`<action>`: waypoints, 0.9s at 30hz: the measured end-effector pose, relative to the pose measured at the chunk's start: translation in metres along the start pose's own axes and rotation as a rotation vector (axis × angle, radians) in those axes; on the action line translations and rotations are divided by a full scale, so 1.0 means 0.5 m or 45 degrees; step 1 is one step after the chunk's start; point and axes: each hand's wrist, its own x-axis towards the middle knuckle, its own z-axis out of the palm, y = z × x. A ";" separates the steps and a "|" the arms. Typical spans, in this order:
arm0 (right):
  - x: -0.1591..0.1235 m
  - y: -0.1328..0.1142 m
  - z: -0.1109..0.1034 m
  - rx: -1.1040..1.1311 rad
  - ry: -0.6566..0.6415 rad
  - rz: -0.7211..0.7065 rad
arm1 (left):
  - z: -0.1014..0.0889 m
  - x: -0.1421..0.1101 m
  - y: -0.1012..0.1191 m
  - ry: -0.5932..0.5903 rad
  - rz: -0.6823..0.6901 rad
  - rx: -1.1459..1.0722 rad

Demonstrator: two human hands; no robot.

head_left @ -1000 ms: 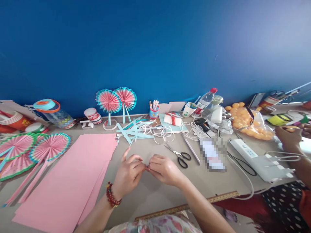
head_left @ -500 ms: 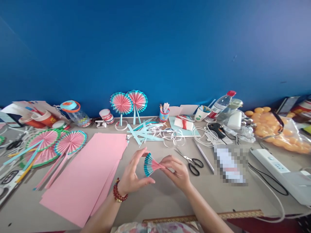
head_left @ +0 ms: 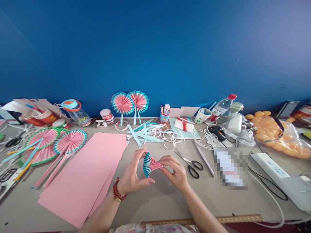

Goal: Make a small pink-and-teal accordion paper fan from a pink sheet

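Note:
A small pleated paper fan (head_left: 151,164), pink with a blue edge, is spread partway above the table. My right hand (head_left: 175,171) pinches its narrow pink end between thumb and fingers. Around the wide blue edge, my left hand (head_left: 134,171) curves with thumb and fingers apart, close to the pleats; whether a fingertip touches them I cannot tell. A red bead bracelet (head_left: 117,191) circles the left wrist. Left of my hands lie large pink paper sheets (head_left: 85,174). Black-handled scissors (head_left: 191,164) rest to the right.
Finished round fans (head_left: 122,103) lean on the blue wall, and more round fans (head_left: 70,142) lie at left. Paper strips (head_left: 143,132) are heaped behind my hands. On the right are a glue gun (head_left: 217,132), a bottle (head_left: 222,106) and a power strip (head_left: 272,168).
Both hands and the paper fan have shifted very slightly to the left. The fan's pleats look a little more spread, and the right hand keeps its pinch. The view has moved slightly.

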 end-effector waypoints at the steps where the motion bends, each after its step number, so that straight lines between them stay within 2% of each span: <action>1: -0.001 0.002 0.000 -0.013 -0.018 0.002 | 0.000 0.000 -0.002 0.006 -0.015 -0.033; 7: -0.010 0.006 -0.001 -0.002 -0.078 0.001 | 0.005 -0.001 -0.015 0.009 -0.078 -0.167; 14: -0.010 0.003 -0.004 0.030 -0.047 -0.034 | 0.006 0.001 -0.019 -0.038 -0.077 -0.198; 20: -0.015 0.007 -0.007 0.049 -0.037 -0.037 | 0.005 0.007 -0.015 0.001 -0.087 -0.253; 23: -0.016 0.006 -0.004 0.032 0.009 -0.040 | 0.007 0.004 -0.020 0.050 -0.171 -0.383; 27: -0.019 0.010 0.007 -0.054 0.104 -0.058 | 0.022 -0.002 -0.033 0.067 -0.405 -0.640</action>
